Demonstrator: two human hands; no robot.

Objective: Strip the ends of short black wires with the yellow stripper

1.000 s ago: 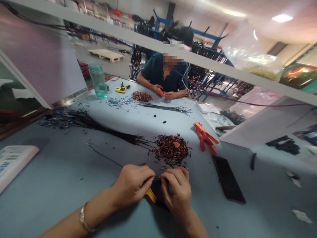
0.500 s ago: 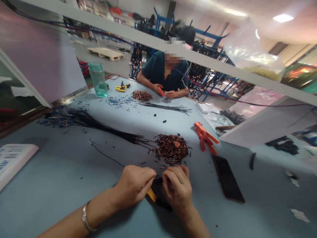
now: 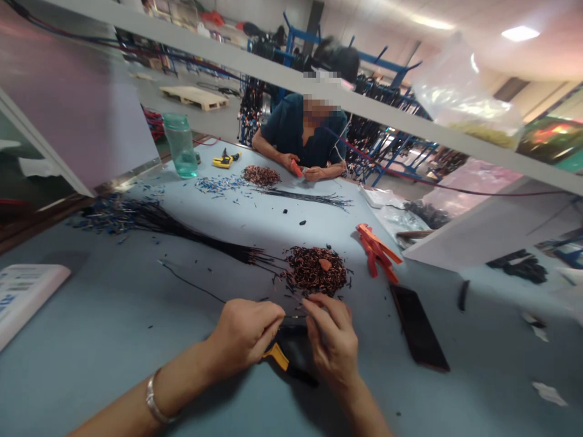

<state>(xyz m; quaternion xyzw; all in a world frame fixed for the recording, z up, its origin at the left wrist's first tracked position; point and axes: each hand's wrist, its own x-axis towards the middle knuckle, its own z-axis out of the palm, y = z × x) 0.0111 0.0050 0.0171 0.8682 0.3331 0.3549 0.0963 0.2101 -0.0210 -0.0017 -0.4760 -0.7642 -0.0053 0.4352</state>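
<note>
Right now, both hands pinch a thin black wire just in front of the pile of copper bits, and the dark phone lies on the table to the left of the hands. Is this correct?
Not quite. The phone lies to the right of the hands, not the left; the head view shows it. The rest holds: the left hand and right hand pinch the thin black wire just in front of the pile of copper bits.

A pale blue surface fills the lower half of the view. A grey beam crosses the picture from 10 o'clock down toward 3 o'clock, with a clear plastic bag hanging at 2 o'clock. Beyond it lies a grey concrete floor with a wooden pallet at 11 o'clock. Blue metal racks hung with dark cables stand at 12 to 1 o'clock. A ceiling light panel glows at 1 o'clock. A pale slanted board stands at 10 o'clock.
</note>
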